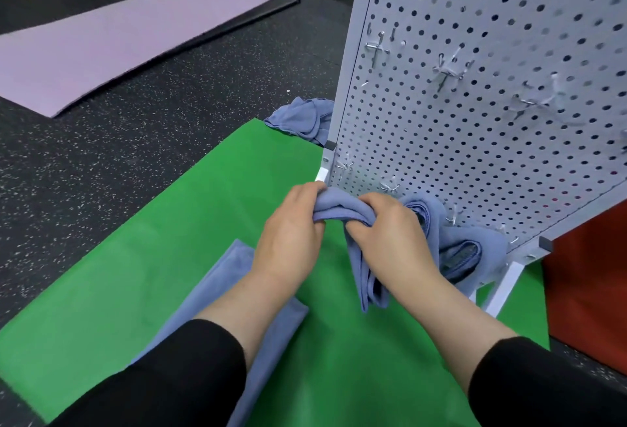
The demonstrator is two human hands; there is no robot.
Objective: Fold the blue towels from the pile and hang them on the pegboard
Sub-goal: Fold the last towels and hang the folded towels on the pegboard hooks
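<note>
From the head camera, both hands are working at the centre of the view, just in front of the foot of the pegboard (492, 94). The left hand (288, 233) is curling its fingers around the top fold of a blue towel (369, 277), and the right hand (390, 233) is gripping the same towel just beside it, fingers wrapped over the cloth; the towel's loose end is hanging down toward 6 o'clock over the green mat (169, 223). At 3 o'clock from the hands, more blue towels (475, 247) are bunching against the low hooks of the board. A flat towel (234, 277) is lying on the mat at 7 o'clock, partly under the left forearm. A crumpled towel (302, 116) is sitting at 12 o'clock beside the board's edge. A purple mat (118, 43) is lying at 10 o'clock on the dark floor, well apart
</note>
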